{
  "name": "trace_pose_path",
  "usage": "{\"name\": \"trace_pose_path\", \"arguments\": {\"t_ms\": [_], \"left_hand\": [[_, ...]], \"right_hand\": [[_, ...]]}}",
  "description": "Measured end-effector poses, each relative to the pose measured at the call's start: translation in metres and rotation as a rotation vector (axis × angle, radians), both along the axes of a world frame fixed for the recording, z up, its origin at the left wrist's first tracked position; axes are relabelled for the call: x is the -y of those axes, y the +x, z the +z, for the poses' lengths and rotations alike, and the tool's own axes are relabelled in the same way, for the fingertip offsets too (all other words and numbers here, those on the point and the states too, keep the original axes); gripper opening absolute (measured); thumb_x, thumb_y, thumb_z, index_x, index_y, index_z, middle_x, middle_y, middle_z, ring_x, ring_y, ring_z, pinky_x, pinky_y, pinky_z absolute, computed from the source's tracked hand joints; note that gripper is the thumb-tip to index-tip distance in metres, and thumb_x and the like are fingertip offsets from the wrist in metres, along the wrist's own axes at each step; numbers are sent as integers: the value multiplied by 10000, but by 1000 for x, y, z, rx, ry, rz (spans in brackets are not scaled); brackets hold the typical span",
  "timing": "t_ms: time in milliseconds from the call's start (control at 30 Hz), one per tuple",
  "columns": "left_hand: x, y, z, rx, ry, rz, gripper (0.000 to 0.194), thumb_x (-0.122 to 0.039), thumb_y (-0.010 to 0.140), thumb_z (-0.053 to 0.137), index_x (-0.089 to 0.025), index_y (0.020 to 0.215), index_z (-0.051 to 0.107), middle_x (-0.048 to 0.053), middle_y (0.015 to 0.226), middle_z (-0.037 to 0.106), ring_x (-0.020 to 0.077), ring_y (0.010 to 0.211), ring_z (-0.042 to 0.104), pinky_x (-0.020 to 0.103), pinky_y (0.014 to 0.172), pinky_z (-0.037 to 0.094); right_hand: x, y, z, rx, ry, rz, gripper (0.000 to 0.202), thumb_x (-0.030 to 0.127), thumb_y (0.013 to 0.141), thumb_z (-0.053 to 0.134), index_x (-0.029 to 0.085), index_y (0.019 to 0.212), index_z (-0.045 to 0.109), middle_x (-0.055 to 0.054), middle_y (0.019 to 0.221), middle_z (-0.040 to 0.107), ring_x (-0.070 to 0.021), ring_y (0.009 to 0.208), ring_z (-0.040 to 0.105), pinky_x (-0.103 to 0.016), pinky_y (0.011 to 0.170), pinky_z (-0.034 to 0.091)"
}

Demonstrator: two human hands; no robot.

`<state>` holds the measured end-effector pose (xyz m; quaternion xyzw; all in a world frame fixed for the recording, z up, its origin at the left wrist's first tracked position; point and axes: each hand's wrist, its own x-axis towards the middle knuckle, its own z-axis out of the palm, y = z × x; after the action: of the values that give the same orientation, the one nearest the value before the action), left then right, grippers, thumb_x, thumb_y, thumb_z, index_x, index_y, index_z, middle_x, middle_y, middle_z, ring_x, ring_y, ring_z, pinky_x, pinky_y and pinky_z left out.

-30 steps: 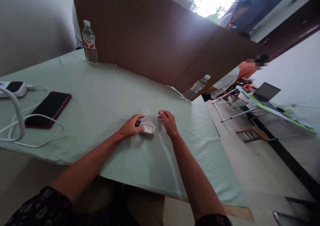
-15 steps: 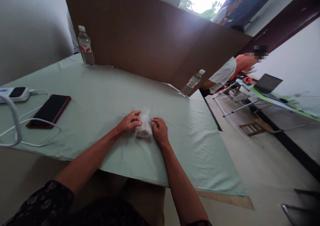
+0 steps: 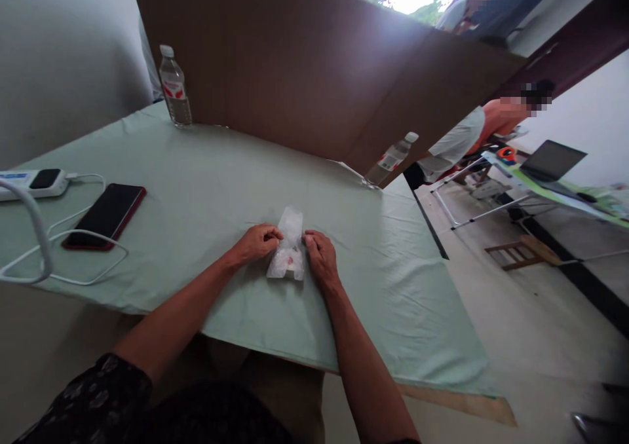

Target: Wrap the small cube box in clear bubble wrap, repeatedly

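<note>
Two bare hands rest near the centre of the head view, the only one I have. Between them, on the pale green cloth-covered table [image 3: 211, 182], lies a crinkled, translucent white plastic wrap [image 3: 291, 223]; its nearer end goes over or around a small, pale, block-like item [image 3: 290, 261] with a reddish spot, I cannot tell which. The left hand [image 3: 259, 241] is narrow, thumb and fingers drawn together at the wrap's left edge; whether film is pinched there, I cannot tell. The right hand [image 3: 322, 259] is half curled just beside the right edge, its grip equally unclear to me.

To handle this well, I would keep both hands low, steady the item against the cloth, and guide the film by its edges with light, even tension, since thin plastic probably slips or tears under a hard pull.
</note>
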<state>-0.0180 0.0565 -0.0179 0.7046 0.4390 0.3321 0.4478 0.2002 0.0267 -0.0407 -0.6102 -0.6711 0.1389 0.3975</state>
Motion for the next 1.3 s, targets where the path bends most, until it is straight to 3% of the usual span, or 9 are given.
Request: {"name": "trace_pose_path", "arguments": {"t_ms": [200, 833, 1100, 1300], "left_hand": [[1, 0, -1, -38, -21, 30, 362, -273, 756, 539, -146, 1029, 739, 48, 902, 743, 172, 774, 650, 286, 738, 510], [1, 1, 5, -16, -63, 78, 339, -251, 750, 543, -132, 989, 752, 48, 883, 738, 159, 758, 635, 264, 718, 496], [1, 5, 2, -48, 36, 22, 339, -204, 763, 559, -151, 1029, 762, 56, 929, 711, 171, 808, 619, 299, 784, 497], [0, 7, 2, -97, 97, -18, 446, -197, 776, 569, -148, 1188, 733, 50, 908, 641, 152, 755, 553, 284, 753, 473]], "right_hand": [[-2, 1, -1, -12, 2, -7, 278, 391, 908, 496, 229, 848, 715, -93, 1106, 745, -240, 1038, 650, -432, 976, 458], [-4, -2, 2, -45, -4, -24, 203, 323, 852, 524, 221, 783, 684, -92, 1074, 757, -226, 1012, 665, -417, 983, 472], [-1, -2, 5, -115, -14, -43, 313, 431, 888, 493, 222, 691, 618, -86, 999, 751, -210, 929, 647, -363, 901, 487], [-1, -3, 8, -164, -22, -51, 384, 468, 914, 447, 215, 682, 617, -70, 854, 719, -199, 841, 628, -338, 844, 483]]}}
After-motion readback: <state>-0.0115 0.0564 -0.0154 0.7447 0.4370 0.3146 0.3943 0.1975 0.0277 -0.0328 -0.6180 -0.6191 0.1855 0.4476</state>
